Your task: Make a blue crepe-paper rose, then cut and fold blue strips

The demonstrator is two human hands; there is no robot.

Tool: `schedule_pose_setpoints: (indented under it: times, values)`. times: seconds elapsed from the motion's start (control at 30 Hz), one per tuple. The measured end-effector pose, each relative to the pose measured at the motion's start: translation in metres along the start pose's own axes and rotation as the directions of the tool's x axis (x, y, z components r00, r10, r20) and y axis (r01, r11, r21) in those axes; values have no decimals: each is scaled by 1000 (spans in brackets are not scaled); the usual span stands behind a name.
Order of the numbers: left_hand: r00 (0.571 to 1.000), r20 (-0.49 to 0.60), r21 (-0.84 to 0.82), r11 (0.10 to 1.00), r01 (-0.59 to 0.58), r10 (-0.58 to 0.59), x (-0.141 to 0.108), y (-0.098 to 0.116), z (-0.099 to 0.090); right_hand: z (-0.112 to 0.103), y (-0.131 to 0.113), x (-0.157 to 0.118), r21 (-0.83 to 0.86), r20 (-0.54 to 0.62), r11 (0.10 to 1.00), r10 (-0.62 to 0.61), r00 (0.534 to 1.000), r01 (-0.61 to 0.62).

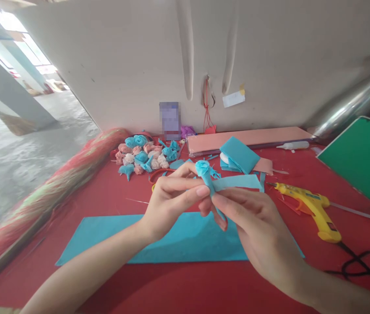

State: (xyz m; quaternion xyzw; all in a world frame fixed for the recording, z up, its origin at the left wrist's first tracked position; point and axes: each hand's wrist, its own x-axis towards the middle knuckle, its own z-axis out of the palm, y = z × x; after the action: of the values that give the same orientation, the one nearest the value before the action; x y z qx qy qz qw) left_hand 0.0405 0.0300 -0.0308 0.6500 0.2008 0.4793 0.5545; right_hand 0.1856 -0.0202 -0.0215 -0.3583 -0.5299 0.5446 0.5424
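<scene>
Above a blue sheet (185,250), the left hand (168,205) and right hand (262,226) are pinching a blue paper flower (204,170), while a white bottle (296,145), contents unclear, is lying beyond the glue gun (317,208).

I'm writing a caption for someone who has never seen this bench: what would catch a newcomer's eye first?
Probably the small blue flower near the picture's centre, held between the fingertips of the left hand and right hand. Next, the yellow glue gun stands out against the red table, on the right. Beyond the left hand, the heap of blue, pink and white flowers adds another splash of colour.
</scene>
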Motion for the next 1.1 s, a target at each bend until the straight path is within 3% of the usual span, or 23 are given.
schedule_pose_setpoints:
  times: [0.23, 0.33, 0.53, 0.77, 0.87, 1.0, 1.1]
  values:
    - [990, 21, -198, 970, 144, -142, 0, 0, 4, -1, -1, -1, 22, 9, 999, 49, 999, -49]
    - [989, -4, -284, 949, 139, -146, 1, 0, 6, 1, 0, 0, -32, -38, 999, -12, 999, 11]
    - [983, -133, -53, 992, 118, -124, -3, 3, 7, 4, -2, 4, -190, -132, 972, -163, 978, 136]
    - [987, -142, -34, 996, 77, -81, -3, 10, 8, 6, -4, 3, -284, -158, 945, -213, 964, 162]
    - [992, -64, -75, 991, 107, -112, -2, 14, 7, 5, -1, 1, -182, -116, 977, -136, 984, 113]
    - [985, 40, -161, 972, 170, -166, -1, 16, 5, 1, 2, 0, 26, -89, 997, 77, 993, -75]
    - [973, 85, -213, 950, 229, -216, 1, 14, 3, 0, 1, 3, 145, 16, 974, 171, 985, -172]
